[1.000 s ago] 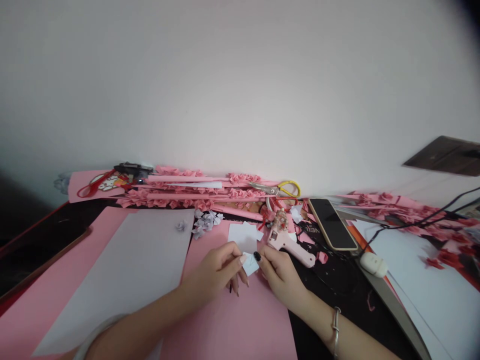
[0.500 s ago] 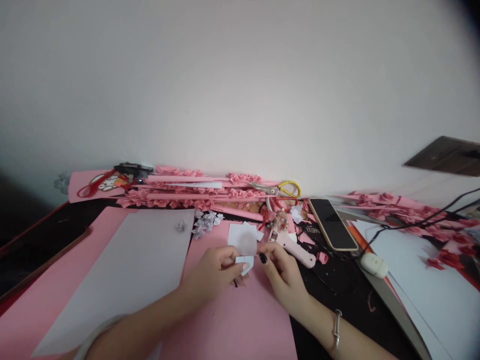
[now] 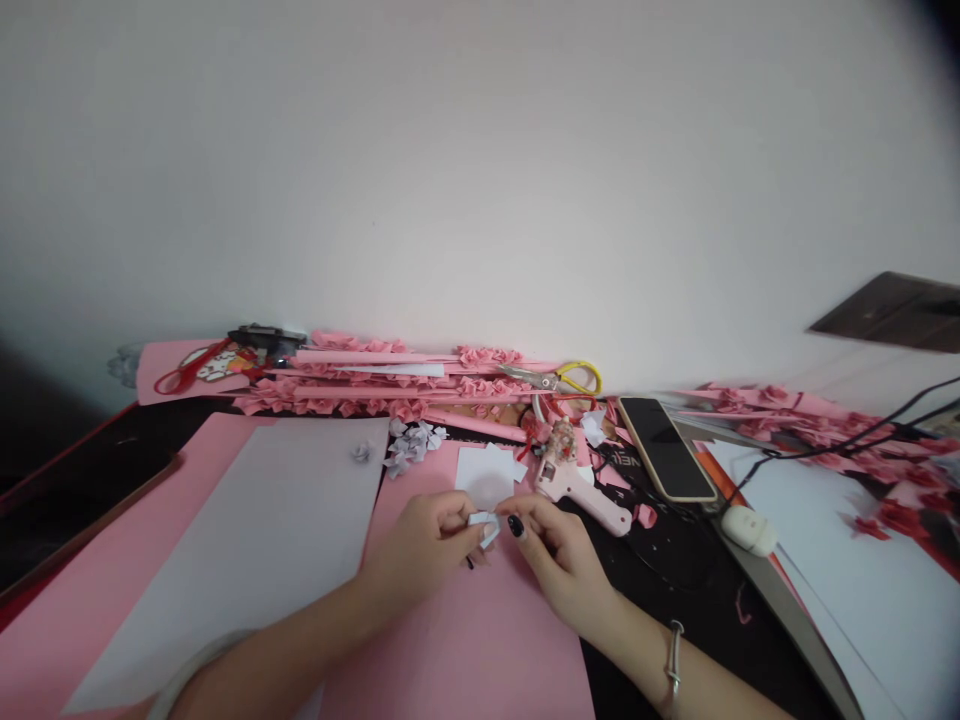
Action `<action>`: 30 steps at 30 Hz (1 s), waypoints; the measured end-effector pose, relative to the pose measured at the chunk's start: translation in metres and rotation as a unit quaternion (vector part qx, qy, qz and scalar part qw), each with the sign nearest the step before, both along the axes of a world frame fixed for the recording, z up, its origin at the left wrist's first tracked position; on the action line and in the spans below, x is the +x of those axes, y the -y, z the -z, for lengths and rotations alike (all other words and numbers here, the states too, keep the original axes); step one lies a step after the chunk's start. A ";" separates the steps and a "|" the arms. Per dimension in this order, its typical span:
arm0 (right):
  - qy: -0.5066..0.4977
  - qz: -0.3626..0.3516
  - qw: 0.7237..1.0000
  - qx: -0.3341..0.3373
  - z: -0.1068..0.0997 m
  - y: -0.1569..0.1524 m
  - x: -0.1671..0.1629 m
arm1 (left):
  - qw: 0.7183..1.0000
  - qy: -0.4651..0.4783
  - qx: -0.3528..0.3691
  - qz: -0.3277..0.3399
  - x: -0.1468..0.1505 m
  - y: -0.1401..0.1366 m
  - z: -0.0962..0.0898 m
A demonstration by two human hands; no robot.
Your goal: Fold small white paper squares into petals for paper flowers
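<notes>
Between thumb and fingers, my left hand point(image 3: 436, 540) pinches a small folded piece of white paper point(image 3: 488, 534) over the pink sheet point(image 3: 465, 650). My right hand point(image 3: 559, 555) has its thumb and forefinger closed at the paper's right edge, the dark-nailed thumb in front. Just beyond the hands lie small white paper squares point(image 3: 480, 470). Several crumpled-looking white paper flowers point(image 3: 411, 445) sit to the left of them, with a single white paper flower point(image 3: 362, 451) on the large white sheet point(image 3: 300, 540).
A pink glue gun point(image 3: 589, 500) lies right of the hands, near a phone point(image 3: 666, 450) and a white earphone case point(image 3: 748, 530). Yellow-handled scissors point(image 3: 577, 378) rest on pink paper flower stems point(image 3: 375, 380) along the wall. Black cables point(image 3: 847, 445) cross the right side.
My right hand has moved slightly left, up to the folded paper. The paper's right part has been bent in, so it looks smaller; my left hand stays in place.
</notes>
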State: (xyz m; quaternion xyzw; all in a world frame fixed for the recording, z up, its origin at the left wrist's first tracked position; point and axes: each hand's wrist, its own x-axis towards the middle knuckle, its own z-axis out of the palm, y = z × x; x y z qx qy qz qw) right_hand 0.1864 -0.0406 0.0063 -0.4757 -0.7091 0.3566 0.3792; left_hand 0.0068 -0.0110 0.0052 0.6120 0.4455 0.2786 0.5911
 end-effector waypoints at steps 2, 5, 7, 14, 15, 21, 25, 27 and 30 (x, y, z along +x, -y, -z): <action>-0.003 -0.004 1.000 -0.002 -0.001 0.000 0.000 | 1.000 -0.008 0.009 -0.001 0.000 0.000 0.000; -0.012 -0.014 1.000 -0.001 -0.002 0.000 -0.001 | 1.000 -0.009 0.008 -0.005 0.000 0.001 -0.001; -0.021 -0.018 1.000 -0.001 -0.003 0.000 -0.001 | 1.000 -0.001 -0.002 -0.005 -0.001 0.001 -0.001; -0.045 -0.030 0.998 -0.016 -0.005 0.000 -0.002 | 0.996 0.067 -0.050 0.030 -0.002 -0.001 0.001; -0.050 -0.029 0.998 -0.022 -0.005 -0.001 -0.002 | 0.995 0.074 -0.058 0.039 -0.002 -0.001 0.001; -0.067 0.020 0.996 -0.047 -0.001 -0.006 -0.005 | 0.995 0.042 -0.083 0.047 0.001 0.001 0.001; -0.080 0.042 0.995 -0.037 -0.003 -0.007 -0.007 | 0.995 0.023 -0.086 0.051 0.003 0.002 0.002; -0.080 0.050 0.995 -0.043 -0.004 -0.007 -0.008 | 0.995 0.019 -0.084 0.050 0.004 0.003 0.002; -0.066 0.054 0.996 -0.031 -0.004 -0.004 -0.010 | 0.996 0.025 -0.073 0.040 0.005 0.005 0.000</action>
